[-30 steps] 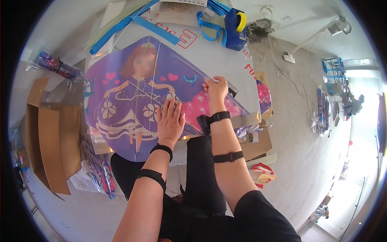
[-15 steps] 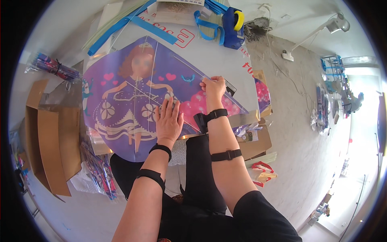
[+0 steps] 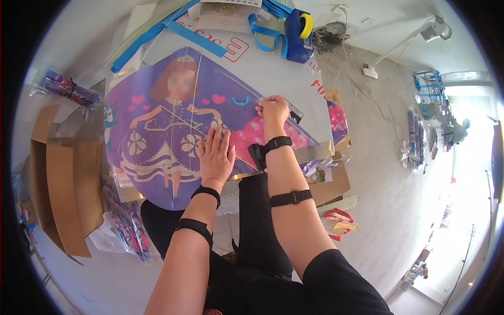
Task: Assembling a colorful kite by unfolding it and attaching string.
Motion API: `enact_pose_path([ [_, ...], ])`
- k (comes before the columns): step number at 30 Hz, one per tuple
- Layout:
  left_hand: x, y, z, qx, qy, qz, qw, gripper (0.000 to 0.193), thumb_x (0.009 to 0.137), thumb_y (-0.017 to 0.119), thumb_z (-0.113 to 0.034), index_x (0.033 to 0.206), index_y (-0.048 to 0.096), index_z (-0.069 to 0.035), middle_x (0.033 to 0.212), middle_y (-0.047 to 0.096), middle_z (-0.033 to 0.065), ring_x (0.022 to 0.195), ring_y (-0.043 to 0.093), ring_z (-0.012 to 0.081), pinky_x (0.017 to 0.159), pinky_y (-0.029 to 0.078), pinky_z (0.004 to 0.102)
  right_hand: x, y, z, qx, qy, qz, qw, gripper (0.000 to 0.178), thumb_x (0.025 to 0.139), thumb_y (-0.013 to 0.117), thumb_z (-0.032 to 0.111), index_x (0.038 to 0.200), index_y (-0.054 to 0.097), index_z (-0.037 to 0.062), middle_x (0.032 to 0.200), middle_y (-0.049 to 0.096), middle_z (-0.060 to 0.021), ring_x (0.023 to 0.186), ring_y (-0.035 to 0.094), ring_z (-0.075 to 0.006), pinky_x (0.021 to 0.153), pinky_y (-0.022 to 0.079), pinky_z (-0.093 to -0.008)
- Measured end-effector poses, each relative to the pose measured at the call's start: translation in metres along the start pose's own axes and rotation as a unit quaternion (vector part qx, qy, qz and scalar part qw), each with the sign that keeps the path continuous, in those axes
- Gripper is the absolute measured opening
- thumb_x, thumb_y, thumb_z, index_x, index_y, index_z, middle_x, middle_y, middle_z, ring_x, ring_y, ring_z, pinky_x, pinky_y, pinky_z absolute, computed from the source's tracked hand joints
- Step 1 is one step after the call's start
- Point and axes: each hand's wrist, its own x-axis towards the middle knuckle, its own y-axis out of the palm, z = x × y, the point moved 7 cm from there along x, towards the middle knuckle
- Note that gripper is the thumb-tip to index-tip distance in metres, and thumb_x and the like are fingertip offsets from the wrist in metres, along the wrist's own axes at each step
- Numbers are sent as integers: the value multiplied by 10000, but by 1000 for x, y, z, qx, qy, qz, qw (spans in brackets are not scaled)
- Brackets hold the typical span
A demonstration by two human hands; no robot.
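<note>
A purple kite [image 3: 157, 105] printed with a figure in a gown, hearts and pink blooms lies spread before me. Thin rods cross its face. My left hand [image 3: 215, 155] rests flat on the kite, fingers stretched out over the lower part of the gown. At the kite's upper right edge, my right hand [image 3: 274, 110] is closed in a pinch, its fingertips beside a thin white rod [image 3: 241, 86] that runs along that edge. What lies between those fingertips is too small to make out.
Beneath the kite is a white printed board [image 3: 310, 115]. A blue tape dispenser [image 3: 298, 39] and blue strips [image 3: 197, 39] sit at its far side. An open cardboard box [image 3: 63, 189] stands left, near wrapped bundles [image 3: 71, 86]. Another carton [image 3: 333, 181] is at the right.
Both hands keep their places on the kite; the right one has turned slightly at the edge. The whole view has shifted a little.
</note>
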Motion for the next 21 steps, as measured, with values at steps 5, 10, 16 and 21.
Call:
enact_pose_path([
  [5,0,-1,-1,-3,-3,9,1000,436,920,481,-333,1317,486,-154,1426,403,69,1343,332,235,1099,211,490,2,-1,0,9,7,9,1000,81,729,583,-49,778,585,15,681,631,-70,554,641,-140,481,491,-237],
  [10,1,-1,-1,0,-8,23,1000,443,926,469,-340,1329,473,-156,1427,400,70,1345,326,233,1102,213,491,1,0,0,23,17,22,999,96,737,580,-49,803,626,2,695,638,-67,554,639,-142,494,498,-238],
  [16,1,-2,0,4,-8,21,1000,442,926,468,-344,1326,477,-157,1428,397,69,1344,326,232,1104,216,487,5,1,-1,-5,18,17,1000,83,740,590,-38,787,654,-15,684,646,-71,553,644,-147,493,507,-236],
  [21,1,-2,0,2,-7,15,1000,436,928,465,-341,1322,484,-154,1426,398,68,1341,328,231,1102,222,486,10,3,0,-38,28,51,998,69,753,583,-34,771,649,-33,683,655,-94,552,655,-166,487,524,-242],
])
